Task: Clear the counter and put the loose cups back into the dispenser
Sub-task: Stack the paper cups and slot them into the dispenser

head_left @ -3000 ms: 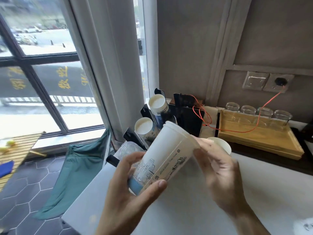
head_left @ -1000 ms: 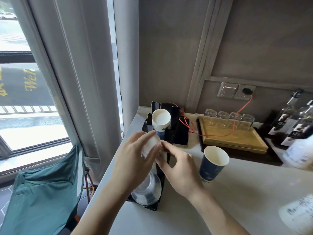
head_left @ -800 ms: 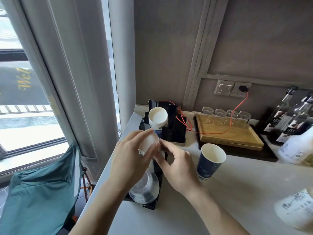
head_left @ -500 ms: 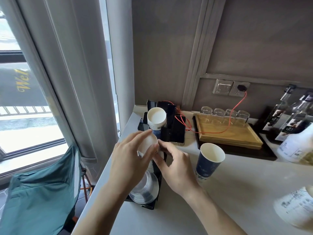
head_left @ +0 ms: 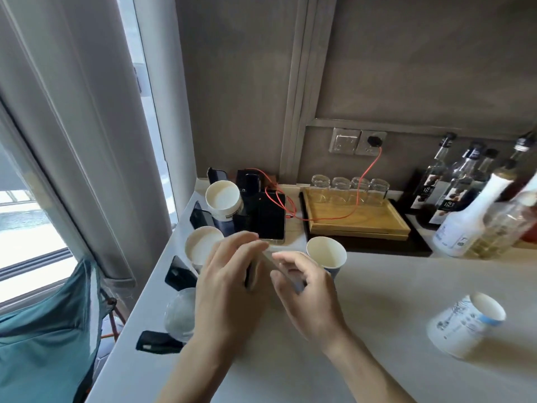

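Note:
The black cup dispenser (head_left: 250, 199) stands at the counter's left edge. It holds a white cup stack at the back (head_left: 223, 198), another in the middle (head_left: 202, 246) and clear cups (head_left: 179, 313) at the front. My left hand (head_left: 226, 289) hovers just right of the middle stack, fingers loose, holding nothing I can see. My right hand (head_left: 305, 292) is beside it; a blurred pale strip lies against its fingers. A blue paper cup (head_left: 327, 255) stands upright just behind my right hand. A white printed cup (head_left: 465, 325) lies on its side at the right.
A dark phone (head_left: 271, 219) with a red cable leans behind the dispenser. A wooden tray (head_left: 357, 221) with glass jars sits at the back. Several bottles (head_left: 465, 216) crowd the back right. A teal folding chair (head_left: 43, 338) is left of the counter (head_left: 377, 359).
Both hands, which were pressing a white cup into the dispenser's middle slot, have drawn back to the right. That stack's open rim now shows, and the view has shifted right.

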